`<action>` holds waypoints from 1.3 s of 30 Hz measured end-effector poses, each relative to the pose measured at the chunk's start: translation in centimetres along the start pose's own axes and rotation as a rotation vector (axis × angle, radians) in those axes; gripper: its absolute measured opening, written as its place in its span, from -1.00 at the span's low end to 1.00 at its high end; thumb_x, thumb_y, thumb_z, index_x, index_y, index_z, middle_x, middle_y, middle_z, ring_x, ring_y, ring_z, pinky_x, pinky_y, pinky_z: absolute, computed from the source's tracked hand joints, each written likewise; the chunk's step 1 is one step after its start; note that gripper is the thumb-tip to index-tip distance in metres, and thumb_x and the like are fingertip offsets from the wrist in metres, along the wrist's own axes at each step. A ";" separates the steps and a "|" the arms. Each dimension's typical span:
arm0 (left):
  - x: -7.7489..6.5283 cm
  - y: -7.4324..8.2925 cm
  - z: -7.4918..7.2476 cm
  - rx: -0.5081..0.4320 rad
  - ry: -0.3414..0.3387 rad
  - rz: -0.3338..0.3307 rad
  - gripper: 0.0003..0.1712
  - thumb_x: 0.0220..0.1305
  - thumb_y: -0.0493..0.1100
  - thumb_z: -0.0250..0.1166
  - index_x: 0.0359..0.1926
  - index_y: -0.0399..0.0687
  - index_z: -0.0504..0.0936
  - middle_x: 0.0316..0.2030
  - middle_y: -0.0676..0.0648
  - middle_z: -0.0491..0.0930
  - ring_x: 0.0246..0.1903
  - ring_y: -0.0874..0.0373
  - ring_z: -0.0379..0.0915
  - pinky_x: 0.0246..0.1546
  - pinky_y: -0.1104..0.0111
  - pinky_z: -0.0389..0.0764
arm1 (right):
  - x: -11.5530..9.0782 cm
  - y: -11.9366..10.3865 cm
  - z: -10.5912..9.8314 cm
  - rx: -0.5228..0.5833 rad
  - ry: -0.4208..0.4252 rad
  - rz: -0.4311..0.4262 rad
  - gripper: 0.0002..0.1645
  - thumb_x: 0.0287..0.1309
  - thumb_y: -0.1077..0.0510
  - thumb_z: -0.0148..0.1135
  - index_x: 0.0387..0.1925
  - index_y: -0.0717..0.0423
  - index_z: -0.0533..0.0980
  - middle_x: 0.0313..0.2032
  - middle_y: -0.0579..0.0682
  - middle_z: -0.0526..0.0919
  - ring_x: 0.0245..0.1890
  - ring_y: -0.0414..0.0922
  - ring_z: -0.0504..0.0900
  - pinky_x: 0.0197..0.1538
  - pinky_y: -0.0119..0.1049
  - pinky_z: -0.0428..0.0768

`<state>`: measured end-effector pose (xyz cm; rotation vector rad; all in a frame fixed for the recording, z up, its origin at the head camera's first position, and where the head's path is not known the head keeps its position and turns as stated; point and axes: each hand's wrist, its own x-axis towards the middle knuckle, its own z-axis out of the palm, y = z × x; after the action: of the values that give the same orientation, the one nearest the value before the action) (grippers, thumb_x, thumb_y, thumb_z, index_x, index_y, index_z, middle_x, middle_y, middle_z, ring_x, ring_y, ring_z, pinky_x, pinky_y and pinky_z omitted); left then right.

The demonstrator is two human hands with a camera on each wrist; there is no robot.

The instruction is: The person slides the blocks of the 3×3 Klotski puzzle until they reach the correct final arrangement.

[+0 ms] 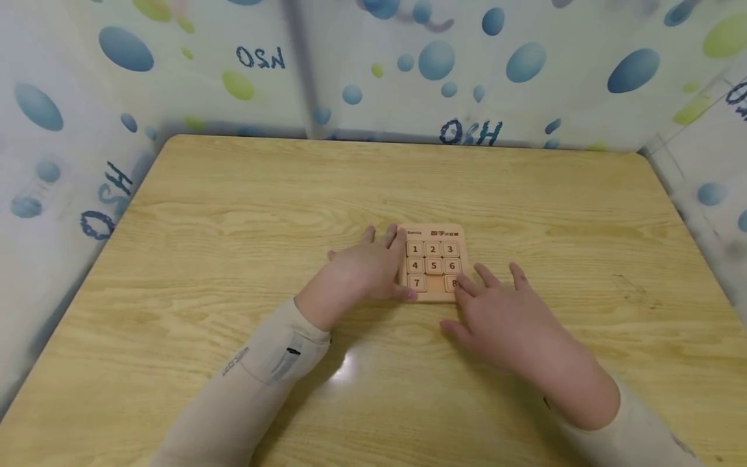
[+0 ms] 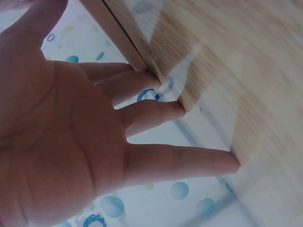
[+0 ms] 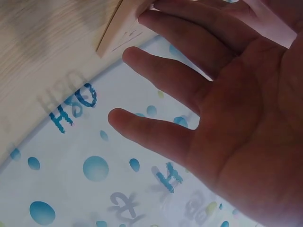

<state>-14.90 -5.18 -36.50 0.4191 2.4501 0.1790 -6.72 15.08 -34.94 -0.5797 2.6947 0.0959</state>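
Note:
A wooden number slide puzzle (image 1: 434,297) lies flat on the table, its tiles running 1 2 3, 4 5 6, then 7, a gap and 8. Against its left side rests my left hand (image 1: 367,269), fingers spread and thumb at the bottom left corner. In the left wrist view that hand's straight fingers (image 2: 182,163) reach down to the tabletop. My right hand (image 1: 508,318) touches the 8 tile (image 1: 451,283) with a fingertip; its other fingers spread above the table. The right wrist view shows these extended fingers (image 3: 165,75) next to the puzzle's edge (image 3: 124,30).
The wooden table (image 1: 233,194) stretches out around both hands. Behind it hangs a white covering (image 1: 397,110) printed with blue and green drops and letters, which continues along both sides.

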 end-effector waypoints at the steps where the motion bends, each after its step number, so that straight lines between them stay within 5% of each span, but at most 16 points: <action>1: -0.1 0.0 0.0 -0.005 0.001 -0.001 0.40 0.27 0.45 0.38 0.75 0.10 -0.33 0.74 0.01 -0.40 0.72 -0.23 -0.49 0.31 -0.70 0.03 | 0.0 0.0 0.0 -0.003 0.002 0.002 -0.19 0.52 -0.37 0.09 0.46 0.11 0.51 0.52 0.05 0.49 0.60 0.30 0.31 0.55 0.60 0.08; 26: -0.5 0.0 -0.1 -0.008 0.019 0.013 0.39 0.28 0.45 0.37 0.75 0.09 -0.32 0.74 0.01 -0.39 0.72 -0.22 -0.49 0.31 -0.70 0.06 | -0.4 0.0 0.0 0.029 0.002 -0.025 -0.19 0.53 -0.40 0.05 0.49 0.05 0.49 0.55 0.01 0.45 0.59 0.29 0.32 0.53 0.60 0.11; 34: -0.2 0.0 -0.1 -0.010 0.022 0.007 0.38 0.28 0.45 0.38 0.75 0.09 -0.29 0.75 0.01 -0.36 0.73 -0.23 -0.47 0.30 -0.70 0.08 | 0.5 -0.4 0.4 0.100 0.014 -0.123 -0.22 0.56 -0.34 0.05 0.53 0.04 0.43 0.59 -0.02 0.36 0.66 0.19 0.22 0.57 0.57 0.07; 39: -0.1 0.0 -0.1 -0.007 0.014 0.005 0.39 0.28 0.45 0.38 0.75 0.09 -0.30 0.75 0.01 -0.37 0.72 -0.23 -0.48 0.30 -0.70 0.08 | 0.6 1.0 0.2 0.090 0.020 -0.069 -0.19 0.55 -0.35 0.06 0.56 0.04 0.38 0.60 0.01 0.35 0.64 0.26 0.22 0.56 0.59 0.08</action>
<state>-14.85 -5.17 -36.39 0.4228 2.4617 0.1933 -7.57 15.83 -35.34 -0.6481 2.6788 -0.0499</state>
